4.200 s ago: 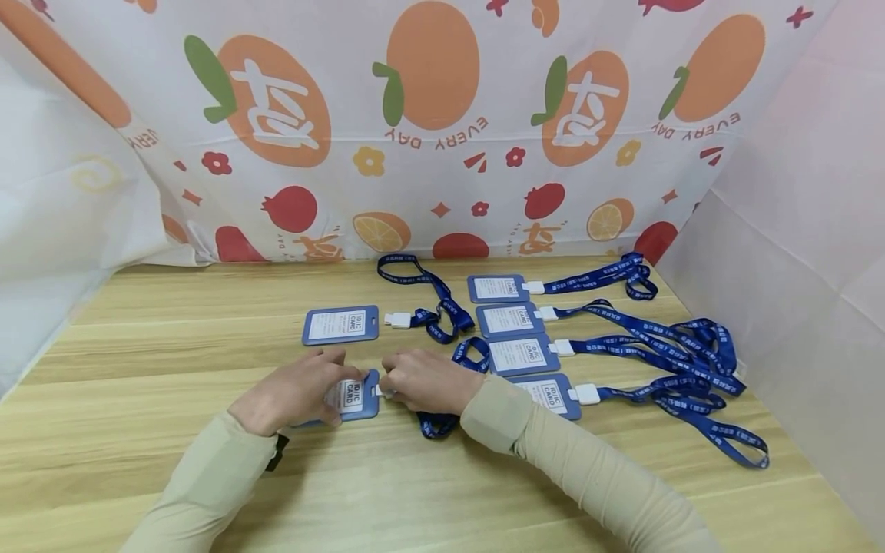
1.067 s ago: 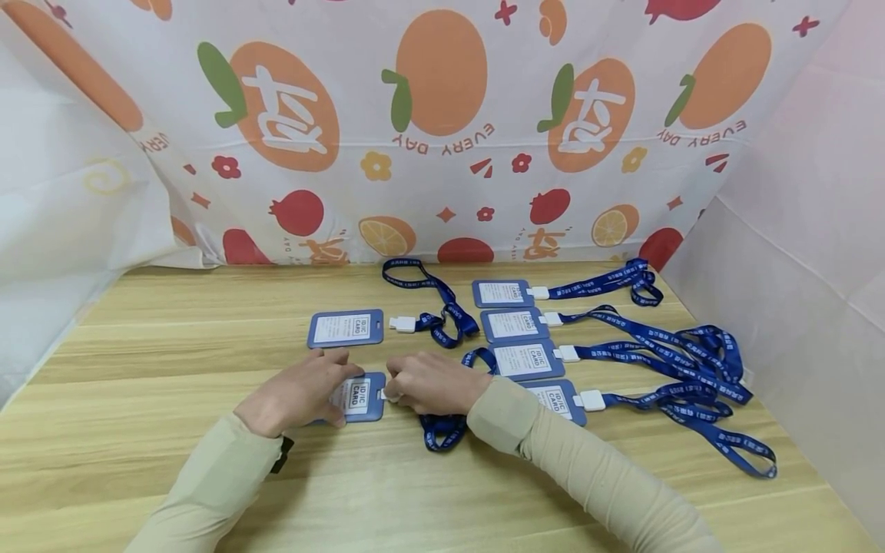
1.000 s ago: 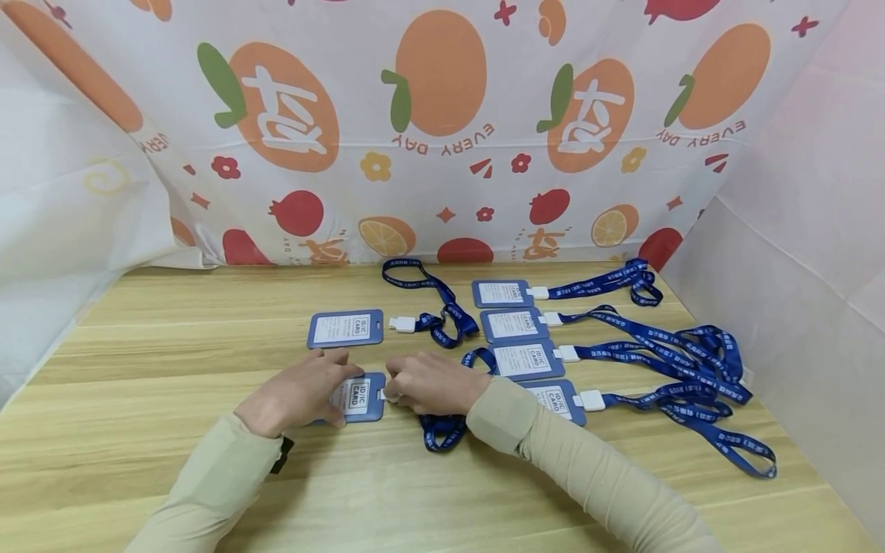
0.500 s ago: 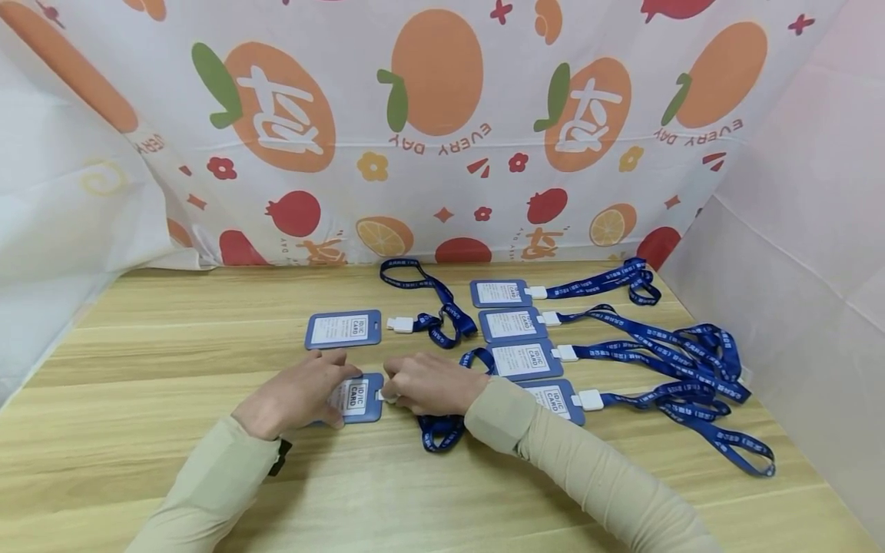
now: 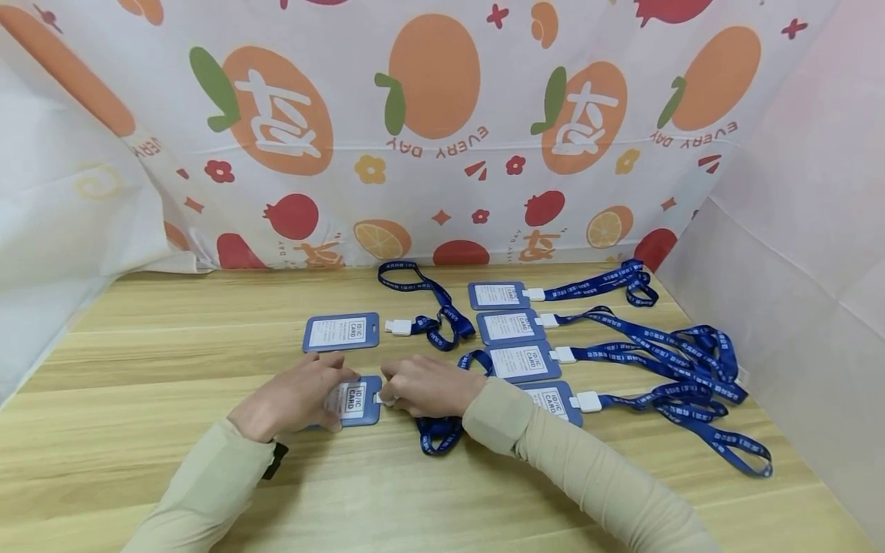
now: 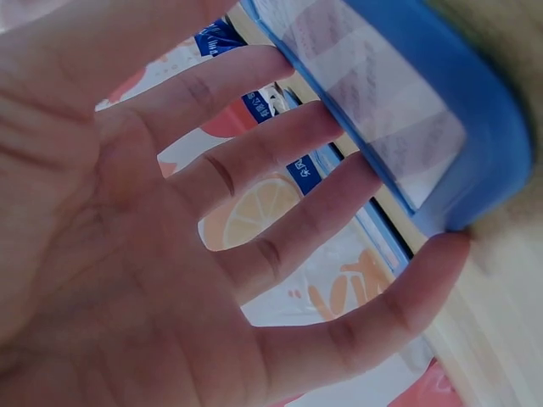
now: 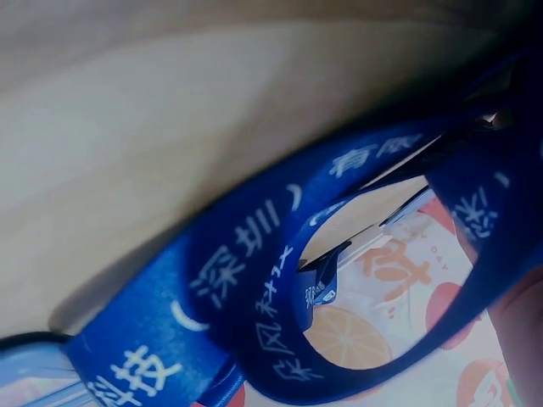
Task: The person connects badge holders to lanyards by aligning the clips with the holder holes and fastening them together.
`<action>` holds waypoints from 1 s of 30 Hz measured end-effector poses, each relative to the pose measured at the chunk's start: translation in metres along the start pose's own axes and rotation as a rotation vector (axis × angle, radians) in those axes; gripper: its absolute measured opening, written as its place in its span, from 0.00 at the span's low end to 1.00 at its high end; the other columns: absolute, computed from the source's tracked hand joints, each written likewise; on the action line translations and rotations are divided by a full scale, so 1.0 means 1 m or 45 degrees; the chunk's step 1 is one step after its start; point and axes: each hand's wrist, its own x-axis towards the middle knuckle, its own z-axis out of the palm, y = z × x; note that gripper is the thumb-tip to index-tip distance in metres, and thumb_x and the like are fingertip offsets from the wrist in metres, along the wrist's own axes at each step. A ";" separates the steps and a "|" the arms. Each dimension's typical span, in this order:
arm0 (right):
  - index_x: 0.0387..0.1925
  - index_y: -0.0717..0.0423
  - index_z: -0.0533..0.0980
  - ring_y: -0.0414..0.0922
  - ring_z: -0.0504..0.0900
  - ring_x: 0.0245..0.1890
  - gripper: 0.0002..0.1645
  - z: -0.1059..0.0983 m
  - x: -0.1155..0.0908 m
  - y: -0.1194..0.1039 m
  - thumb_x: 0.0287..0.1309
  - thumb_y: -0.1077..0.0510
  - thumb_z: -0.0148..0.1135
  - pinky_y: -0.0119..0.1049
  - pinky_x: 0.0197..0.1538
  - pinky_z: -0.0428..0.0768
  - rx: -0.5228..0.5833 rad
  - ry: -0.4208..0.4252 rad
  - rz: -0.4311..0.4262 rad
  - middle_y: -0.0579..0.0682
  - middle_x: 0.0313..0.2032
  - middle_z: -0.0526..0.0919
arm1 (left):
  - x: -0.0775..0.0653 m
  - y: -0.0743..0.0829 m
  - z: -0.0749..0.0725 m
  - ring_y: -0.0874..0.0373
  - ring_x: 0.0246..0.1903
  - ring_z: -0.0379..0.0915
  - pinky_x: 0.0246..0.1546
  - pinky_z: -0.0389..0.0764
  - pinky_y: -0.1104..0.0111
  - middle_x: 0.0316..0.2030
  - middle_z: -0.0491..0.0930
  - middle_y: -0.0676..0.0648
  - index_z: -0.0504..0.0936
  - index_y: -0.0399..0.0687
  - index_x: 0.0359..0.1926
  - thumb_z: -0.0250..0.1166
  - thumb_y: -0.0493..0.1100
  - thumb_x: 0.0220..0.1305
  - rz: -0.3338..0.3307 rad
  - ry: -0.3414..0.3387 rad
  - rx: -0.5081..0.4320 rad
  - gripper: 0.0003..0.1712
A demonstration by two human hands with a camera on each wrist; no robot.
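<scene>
My left hand (image 5: pixel 293 393) holds a blue ID badge holder (image 5: pixel 371 412) flat on the table, thumb at its near edge and fingers at its far edge. In the left wrist view the fingertips meet the rim of the holder (image 6: pixel 501 161). Right at the slot end, my right hand (image 5: pixel 430 384) pinches the white clip (image 5: pixel 377 397) of a blue lanyard (image 5: pixel 435 444); the fingers cover most of the clip. The strap loops under and beside that hand, and its lettered lanyard band (image 7: pixel 229 263) fills much of the right wrist view.
Behind my left hand lies another badge holder (image 5: pixel 342 332), with a separate lanyard clip (image 5: pixel 397 327) just right of its slot. Several badge holders with lanyards attached, such as the front badge holder (image 5: pixel 563 405), form a column to the right. A fruit-print curtain (image 5: pixel 435 184) hangs behind the table.
Both hands keep their places at the badge holder and clip. The lanyard loop under the right hand sits slightly differently than about four seconds ago; the view shifts a little.
</scene>
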 end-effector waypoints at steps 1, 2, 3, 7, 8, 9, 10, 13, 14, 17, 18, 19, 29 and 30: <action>0.51 0.53 0.86 0.37 0.72 0.29 0.13 0.000 0.000 0.000 0.68 0.59 0.66 0.17 0.32 0.68 -0.001 0.001 0.000 0.49 0.38 0.78 | 0.000 0.000 0.000 0.51 0.40 0.66 0.43 0.77 0.57 0.40 0.72 0.49 0.84 0.39 0.55 0.84 0.42 0.41 -0.001 -0.002 -0.005 0.37; 0.52 0.53 0.86 0.36 0.72 0.29 0.13 0.000 0.000 0.000 0.68 0.59 0.66 0.17 0.32 0.68 -0.002 0.002 -0.003 0.49 0.38 0.78 | 0.000 0.000 0.000 0.51 0.39 0.66 0.43 0.77 0.56 0.40 0.72 0.49 0.84 0.38 0.55 0.84 0.42 0.41 0.000 -0.003 -0.005 0.37; 0.52 0.53 0.86 0.36 0.71 0.29 0.13 0.000 0.000 0.000 0.68 0.59 0.65 0.17 0.32 0.68 -0.004 0.002 -0.005 0.48 0.38 0.78 | 0.000 -0.001 0.000 0.51 0.40 0.66 0.44 0.77 0.56 0.41 0.72 0.49 0.84 0.39 0.55 0.85 0.42 0.41 -0.003 -0.004 -0.007 0.37; 0.52 0.53 0.86 0.36 0.71 0.28 0.14 0.001 0.000 0.000 0.68 0.60 0.65 0.17 0.31 0.68 -0.018 0.001 -0.012 0.48 0.38 0.78 | 0.001 -0.001 0.000 0.51 0.40 0.67 0.44 0.77 0.55 0.41 0.73 0.49 0.85 0.39 0.54 0.85 0.42 0.39 -0.004 -0.007 -0.014 0.37; 0.53 0.53 0.86 0.36 0.71 0.28 0.14 0.001 0.000 0.000 0.68 0.60 0.65 0.17 0.31 0.68 -0.025 0.000 -0.013 0.48 0.38 0.78 | 0.002 -0.001 0.000 0.50 0.40 0.67 0.45 0.77 0.55 0.41 0.73 0.49 0.85 0.39 0.54 0.85 0.42 0.39 -0.005 -0.008 -0.014 0.37; 0.53 0.53 0.86 0.36 0.71 0.28 0.14 0.001 0.000 0.000 0.68 0.60 0.65 0.16 0.31 0.68 -0.028 -0.001 -0.011 0.48 0.38 0.78 | 0.002 0.000 0.000 0.51 0.40 0.67 0.45 0.77 0.55 0.41 0.73 0.49 0.85 0.39 0.54 0.85 0.42 0.39 -0.010 -0.007 -0.015 0.37; 0.53 0.52 0.86 0.35 0.71 0.28 0.14 0.001 0.000 0.000 0.68 0.59 0.65 0.16 0.31 0.68 -0.033 -0.001 -0.010 0.48 0.38 0.78 | 0.002 0.000 0.000 0.50 0.40 0.67 0.45 0.77 0.55 0.42 0.73 0.48 0.85 0.39 0.54 0.85 0.42 0.39 -0.012 -0.007 -0.016 0.37; 0.53 0.53 0.86 0.35 0.71 0.28 0.14 0.000 0.000 -0.001 0.68 0.59 0.65 0.16 0.32 0.68 -0.040 0.002 -0.011 0.48 0.38 0.79 | 0.002 0.000 0.000 0.50 0.41 0.67 0.45 0.78 0.54 0.43 0.74 0.48 0.85 0.39 0.54 0.85 0.42 0.38 -0.017 -0.007 -0.023 0.37; 0.53 0.53 0.86 0.35 0.71 0.28 0.14 0.000 -0.001 -0.001 0.68 0.59 0.65 0.16 0.32 0.68 -0.042 0.003 -0.011 0.48 0.39 0.79 | 0.003 0.000 0.000 0.50 0.41 0.68 0.45 0.78 0.54 0.43 0.74 0.47 0.85 0.39 0.54 0.85 0.42 0.38 -0.018 -0.006 -0.026 0.37; 0.53 0.53 0.86 0.35 0.72 0.29 0.14 0.001 0.000 0.000 0.68 0.59 0.65 0.16 0.32 0.68 -0.040 0.004 -0.008 0.48 0.39 0.79 | 0.003 0.001 -0.001 0.49 0.41 0.67 0.45 0.78 0.54 0.42 0.74 0.48 0.85 0.39 0.53 0.85 0.41 0.38 -0.023 -0.011 -0.036 0.37; 0.53 0.53 0.86 0.35 0.72 0.29 0.14 0.001 0.000 0.000 0.68 0.59 0.65 0.16 0.32 0.68 -0.040 0.001 -0.007 0.48 0.39 0.79 | 0.003 0.001 0.000 0.49 0.41 0.67 0.45 0.78 0.54 0.42 0.74 0.48 0.85 0.39 0.53 0.85 0.41 0.38 -0.027 -0.014 -0.036 0.36; 0.53 0.53 0.86 0.35 0.72 0.29 0.14 0.002 0.000 0.000 0.68 0.59 0.65 0.16 0.32 0.68 -0.040 0.000 -0.006 0.48 0.39 0.79 | 0.003 0.001 0.000 0.49 0.41 0.67 0.44 0.77 0.55 0.42 0.73 0.48 0.85 0.39 0.53 0.85 0.41 0.38 -0.030 -0.015 -0.039 0.36; 0.52 0.52 0.86 0.36 0.73 0.30 0.13 0.001 0.001 -0.001 0.68 0.60 0.65 0.15 0.34 0.69 -0.040 -0.004 0.003 0.49 0.41 0.81 | 0.001 0.001 -0.001 0.51 0.39 0.65 0.42 0.77 0.57 0.40 0.72 0.49 0.86 0.39 0.52 0.85 0.41 0.39 -0.014 -0.005 -0.057 0.35; 0.52 0.52 0.86 0.35 0.73 0.30 0.13 0.001 0.001 -0.001 0.68 0.60 0.65 0.15 0.34 0.69 -0.041 -0.006 0.005 0.49 0.41 0.81 | 0.001 0.001 -0.001 0.51 0.39 0.66 0.42 0.77 0.57 0.40 0.72 0.49 0.86 0.39 0.52 0.85 0.41 0.39 -0.010 -0.003 -0.055 0.35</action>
